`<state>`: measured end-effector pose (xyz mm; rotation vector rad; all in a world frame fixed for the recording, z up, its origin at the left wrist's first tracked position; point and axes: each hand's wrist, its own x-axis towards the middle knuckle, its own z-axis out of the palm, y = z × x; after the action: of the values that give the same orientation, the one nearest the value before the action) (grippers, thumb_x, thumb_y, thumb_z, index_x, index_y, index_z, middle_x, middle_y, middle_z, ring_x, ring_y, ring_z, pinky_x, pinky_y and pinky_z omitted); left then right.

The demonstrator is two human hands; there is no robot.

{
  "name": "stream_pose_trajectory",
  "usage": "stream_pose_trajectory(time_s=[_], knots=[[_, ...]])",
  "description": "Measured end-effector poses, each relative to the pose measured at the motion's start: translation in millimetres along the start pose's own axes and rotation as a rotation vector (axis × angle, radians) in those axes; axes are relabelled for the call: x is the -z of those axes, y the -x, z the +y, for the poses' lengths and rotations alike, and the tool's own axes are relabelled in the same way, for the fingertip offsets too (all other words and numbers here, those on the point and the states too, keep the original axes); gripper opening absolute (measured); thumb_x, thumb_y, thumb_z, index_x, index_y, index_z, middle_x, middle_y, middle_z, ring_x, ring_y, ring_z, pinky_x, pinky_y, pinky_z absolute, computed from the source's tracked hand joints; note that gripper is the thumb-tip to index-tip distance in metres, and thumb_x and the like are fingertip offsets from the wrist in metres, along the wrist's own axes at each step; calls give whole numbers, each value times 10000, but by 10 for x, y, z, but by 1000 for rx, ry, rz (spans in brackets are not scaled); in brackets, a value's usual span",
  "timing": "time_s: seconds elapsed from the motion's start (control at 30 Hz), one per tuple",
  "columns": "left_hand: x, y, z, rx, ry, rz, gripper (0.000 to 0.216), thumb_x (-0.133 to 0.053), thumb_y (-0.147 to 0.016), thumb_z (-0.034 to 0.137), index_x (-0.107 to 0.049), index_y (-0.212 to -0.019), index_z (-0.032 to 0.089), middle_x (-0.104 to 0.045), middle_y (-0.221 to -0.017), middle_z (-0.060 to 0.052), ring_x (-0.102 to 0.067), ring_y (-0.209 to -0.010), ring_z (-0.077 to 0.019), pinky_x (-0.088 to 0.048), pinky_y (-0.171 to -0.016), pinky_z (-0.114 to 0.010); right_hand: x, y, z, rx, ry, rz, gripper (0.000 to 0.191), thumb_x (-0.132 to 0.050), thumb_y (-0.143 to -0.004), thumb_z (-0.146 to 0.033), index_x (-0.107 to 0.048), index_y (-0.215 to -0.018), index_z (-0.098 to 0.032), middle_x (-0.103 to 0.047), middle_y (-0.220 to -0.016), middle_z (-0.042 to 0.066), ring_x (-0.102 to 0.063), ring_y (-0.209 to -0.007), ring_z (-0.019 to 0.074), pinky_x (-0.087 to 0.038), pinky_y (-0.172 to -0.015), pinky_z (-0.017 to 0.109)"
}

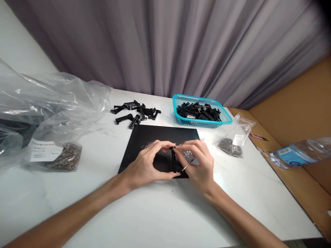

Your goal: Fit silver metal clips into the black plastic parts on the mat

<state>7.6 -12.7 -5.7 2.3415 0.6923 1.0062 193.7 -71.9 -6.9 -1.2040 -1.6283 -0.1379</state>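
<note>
My left hand (146, 163) holds a narrow black plastic part (174, 161) by its two ends, between thumb and fingertips. My right hand (199, 162) is closed beside it, its fingertips touching the part's upper end. A thin, silvery metal tool (188, 164), possibly tweezers, is tucked in the right hand and slants down toward the part's lower end. Under both hands lies a black mat (137, 141). Small metal pieces (185, 153) are scattered on it behind the right fingers, with another pile (146, 144) behind the left hand. Whatever is pinched at the part's top is too small to make out.
Loose black parts (126, 118) lie behind the mat, left of a blue basket (227, 120) full of similar ones. Clear bags of metal pieces stand left (68, 158) and right (229, 147). A plastic bottle (297, 153) and a pen (258, 137) lie at right.
</note>
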Motion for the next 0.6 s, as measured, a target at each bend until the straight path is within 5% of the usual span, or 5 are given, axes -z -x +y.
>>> stream_pose_trajectory(time_s=[0.43,0.6], knots=[[-23,3,11,-39,-20,-19,653,-871,-736,261,-542,-1300,247,-686,-1102,-26,-684,-970,-203,-587,-912,-356,127,-47,16,3,-39,-188,138,-597,-989,-122,-682,-960,-226,-696,-909,58,-650,-774,180,-541,-641,324],[-24,14,26,-42,-3,-8,652,-883,-737,278,-551,-1297,236,-685,-1065,-34,-675,-958,-208,-585,-901,-363,88,1,-9,-20,-62,-100,146,-622,-985,-123,-723,-975,-228,-704,-915,61,-655,-770,176,-548,-636,325]])
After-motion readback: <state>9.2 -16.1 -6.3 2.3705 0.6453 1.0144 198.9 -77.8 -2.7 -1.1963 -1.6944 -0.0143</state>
